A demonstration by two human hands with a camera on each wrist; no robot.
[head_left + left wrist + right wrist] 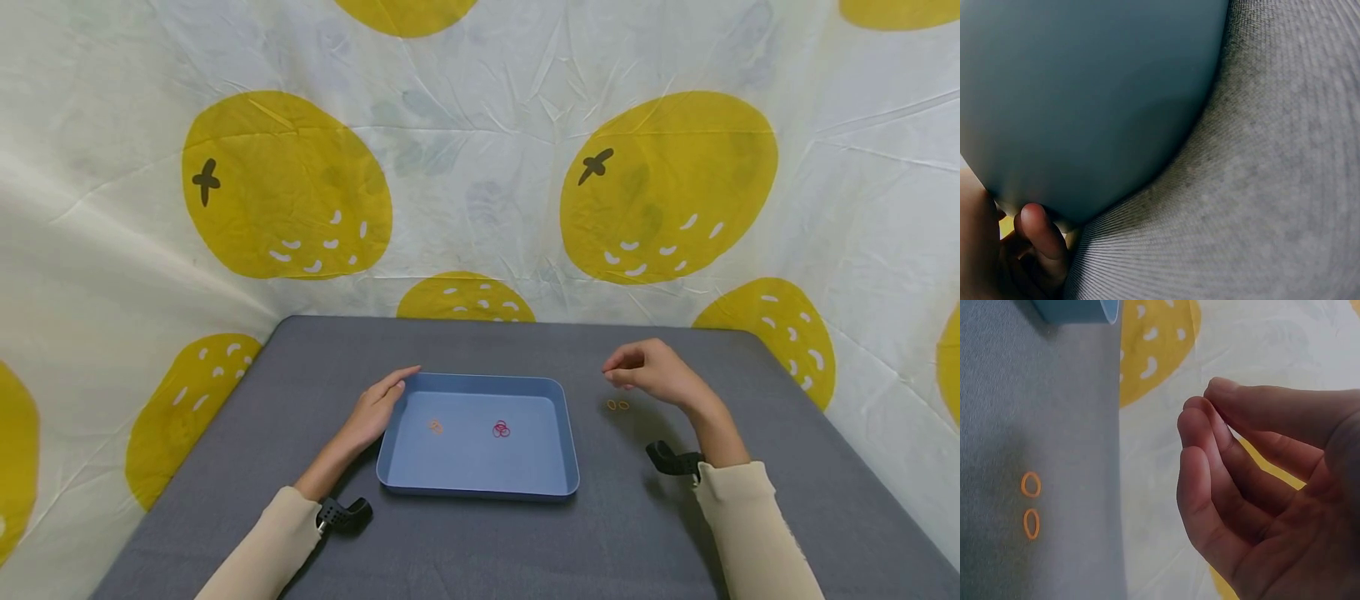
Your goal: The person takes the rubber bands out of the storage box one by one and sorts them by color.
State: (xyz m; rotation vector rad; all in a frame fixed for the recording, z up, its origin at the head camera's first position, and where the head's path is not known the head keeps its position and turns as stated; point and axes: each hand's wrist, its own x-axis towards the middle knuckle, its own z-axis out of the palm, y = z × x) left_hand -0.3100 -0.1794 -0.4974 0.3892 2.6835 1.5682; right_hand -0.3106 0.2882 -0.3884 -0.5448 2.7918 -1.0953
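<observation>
A shallow blue tray (480,479) lies on the grey tabletop. My left hand (372,410) grips it at its far left corner, with a fingertip (1036,220) against the outer wall in the left wrist view. Inside the tray are a few small orange rubber bands (436,427) and a little cluster of red rubber bands (501,429). Right of the tray, my right hand (654,372) is raised over the table, thumb and fingertips brought together with nothing visible between them. Two orange rubber bands (1031,485) lie side by side on the cloth below it.
Grey cloth covers the table (480,550). Behind and beside it hangs a pale curtain (480,208) printed with big yellow fruit. A black wrist strap (345,515) is on the left forearm, another black strap (672,458) on the right.
</observation>
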